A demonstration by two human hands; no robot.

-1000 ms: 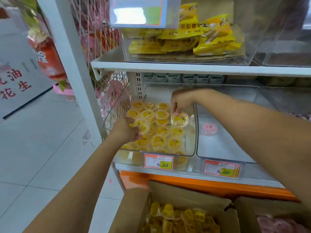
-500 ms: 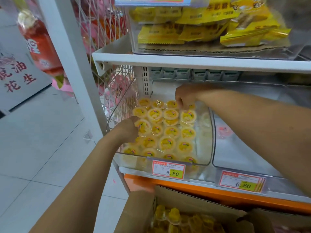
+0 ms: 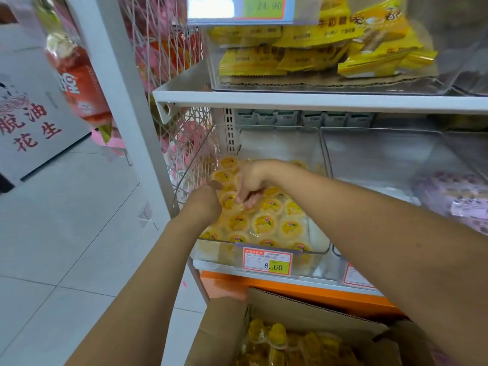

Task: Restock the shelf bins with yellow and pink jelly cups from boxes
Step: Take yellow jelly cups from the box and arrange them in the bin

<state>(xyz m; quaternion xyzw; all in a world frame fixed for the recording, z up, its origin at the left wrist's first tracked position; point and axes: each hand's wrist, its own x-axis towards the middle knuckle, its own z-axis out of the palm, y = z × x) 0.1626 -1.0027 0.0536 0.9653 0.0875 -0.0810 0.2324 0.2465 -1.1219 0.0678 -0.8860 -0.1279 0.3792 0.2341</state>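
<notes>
Head view: the right hand (image 3: 253, 180) is reaching down into the left bin (image 3: 277, 146), its fingers (image 3: 250, 202) pinching a yellow jelly cup (image 3: 229, 202) lying directly beneath them. The left hand (image 3: 208, 204) is working just beside it (fingers hidden, grip impossible to tell).

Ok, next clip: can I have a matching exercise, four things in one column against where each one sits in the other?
Things:
1. yellow snack packets
2. cardboard box
3. 6.60 price tag
4. right hand

Places:
A. clipped to the front of the lower bin
B. lowest in view, below the orange ledge
C. inside the top bin on the upper shelf
D. in the lower bin, fingers curled onto the yellow jelly cups

Pairs: 1-C, 2-B, 3-A, 4-D
</notes>
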